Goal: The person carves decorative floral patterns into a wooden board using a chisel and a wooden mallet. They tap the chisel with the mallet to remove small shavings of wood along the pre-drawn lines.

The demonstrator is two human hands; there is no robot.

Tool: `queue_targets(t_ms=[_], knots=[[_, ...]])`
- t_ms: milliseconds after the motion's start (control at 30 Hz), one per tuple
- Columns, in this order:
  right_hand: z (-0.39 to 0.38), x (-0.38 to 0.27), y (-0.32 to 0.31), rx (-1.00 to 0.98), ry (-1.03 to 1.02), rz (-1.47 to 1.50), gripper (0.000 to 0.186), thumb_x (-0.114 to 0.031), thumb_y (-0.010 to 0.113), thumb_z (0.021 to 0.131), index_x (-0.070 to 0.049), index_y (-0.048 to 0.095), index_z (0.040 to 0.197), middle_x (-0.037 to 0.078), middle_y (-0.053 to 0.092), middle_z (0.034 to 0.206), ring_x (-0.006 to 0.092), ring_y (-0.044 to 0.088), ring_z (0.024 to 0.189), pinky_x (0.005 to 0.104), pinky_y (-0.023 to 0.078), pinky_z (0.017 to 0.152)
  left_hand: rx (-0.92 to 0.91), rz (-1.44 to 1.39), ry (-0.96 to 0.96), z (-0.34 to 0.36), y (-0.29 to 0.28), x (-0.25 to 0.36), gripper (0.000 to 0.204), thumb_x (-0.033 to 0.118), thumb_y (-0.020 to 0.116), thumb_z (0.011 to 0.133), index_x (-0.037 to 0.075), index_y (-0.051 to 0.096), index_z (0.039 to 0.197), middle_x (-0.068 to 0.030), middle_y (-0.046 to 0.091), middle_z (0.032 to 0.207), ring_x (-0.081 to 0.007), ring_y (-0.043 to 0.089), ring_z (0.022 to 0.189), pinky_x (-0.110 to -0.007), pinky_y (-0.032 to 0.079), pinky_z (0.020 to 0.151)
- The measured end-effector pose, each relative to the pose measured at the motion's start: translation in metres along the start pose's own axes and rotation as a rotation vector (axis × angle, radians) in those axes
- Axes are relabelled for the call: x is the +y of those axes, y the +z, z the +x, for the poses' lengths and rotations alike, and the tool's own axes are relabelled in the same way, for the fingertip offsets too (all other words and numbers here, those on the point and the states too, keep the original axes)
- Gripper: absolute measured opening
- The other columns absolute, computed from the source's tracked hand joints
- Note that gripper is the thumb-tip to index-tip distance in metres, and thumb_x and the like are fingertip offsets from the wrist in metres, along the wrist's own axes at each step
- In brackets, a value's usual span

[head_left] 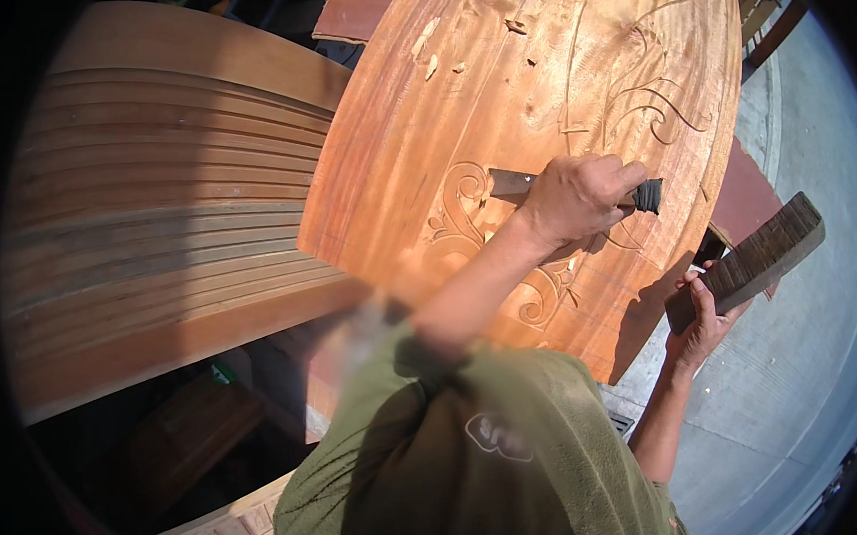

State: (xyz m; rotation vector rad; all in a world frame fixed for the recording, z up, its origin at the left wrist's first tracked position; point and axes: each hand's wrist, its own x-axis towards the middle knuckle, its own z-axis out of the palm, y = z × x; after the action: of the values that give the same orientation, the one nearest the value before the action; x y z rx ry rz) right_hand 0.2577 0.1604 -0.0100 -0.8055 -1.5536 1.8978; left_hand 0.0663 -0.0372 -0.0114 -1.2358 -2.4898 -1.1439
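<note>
My left hand [583, 200] is closed round a chisel [511, 184], held low over a wooden panel [377, 184]. The flat dark blade points left toward a carved scroll [464, 194], and the black-wrapped handle end [647, 197] sticks out on the right. I cannot tell whether the cutting edge touches the wood. Off the panel's right edge, my right hand [707, 332] grips a dark rectangular wooden block [758, 258] by its lower end, tilted up to the right. Something small and white shows by those fingers. More carved curls [540, 301] lie below my left wrist.
Wood chips [429, 67] lie on the far part of the panel, where another carved scroll [656, 114] stands at the right. A grooved wooden panel [157, 184] fills the left side. Grey concrete floor [741, 426] spreads at the right. Reddish board [746, 191] shows beneath the carved panel.
</note>
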Motion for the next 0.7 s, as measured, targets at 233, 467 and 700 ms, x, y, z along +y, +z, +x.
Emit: queue_targets(t_ms=[233, 467, 700], knots=[[-0.011, 0.018, 0.044, -0.274, 0.118, -0.313, 0.093, 0.000, 0.080, 0.084, -0.008, 0.034, 0.165, 0.010, 0.061, 0.136, 0.0206, 0.060, 0.120, 0.0373, 0.049, 0.107, 0.094, 0.006, -0.058, 0.007, -0.009, 0.000, 0.037, 0.015, 0.086, 0.072, 0.014, 0.066, 0.104, -0.0062, 0.065, 0.078, -0.0276, 0.072, 0.074, -0.042, 0.057, 0.061], [0.003, 0.023, 0.045, -0.414, -0.103, -0.561, 0.092, 0.002, 0.079, 0.086, -0.009, 0.033, 0.165, 0.008, 0.059, 0.138, 0.0197, 0.062, 0.121, 0.0329, 0.053, 0.101, 0.079, 0.014, -0.060, 0.008, 0.001, -0.007, 0.033, 0.011, 0.083, 0.074, 0.011, 0.062, 0.101, -0.0060, 0.065, 0.076, -0.0293, 0.072, 0.074, -0.043, 0.058, 0.060], [-0.001, 0.031, 0.039, -0.388, 0.020, -0.460, 0.097, -0.001, 0.077, 0.084, -0.011, 0.032, 0.169, 0.010, 0.063, 0.134, 0.0181, 0.063, 0.116, 0.0334, 0.054, 0.100, 0.247, 0.083, 0.002, 0.003, -0.002, -0.005, 0.031, 0.012, 0.079, 0.076, 0.013, 0.066, 0.104, -0.0037, 0.057, 0.071, -0.0260, 0.064, 0.063, -0.040, 0.051, 0.053]])
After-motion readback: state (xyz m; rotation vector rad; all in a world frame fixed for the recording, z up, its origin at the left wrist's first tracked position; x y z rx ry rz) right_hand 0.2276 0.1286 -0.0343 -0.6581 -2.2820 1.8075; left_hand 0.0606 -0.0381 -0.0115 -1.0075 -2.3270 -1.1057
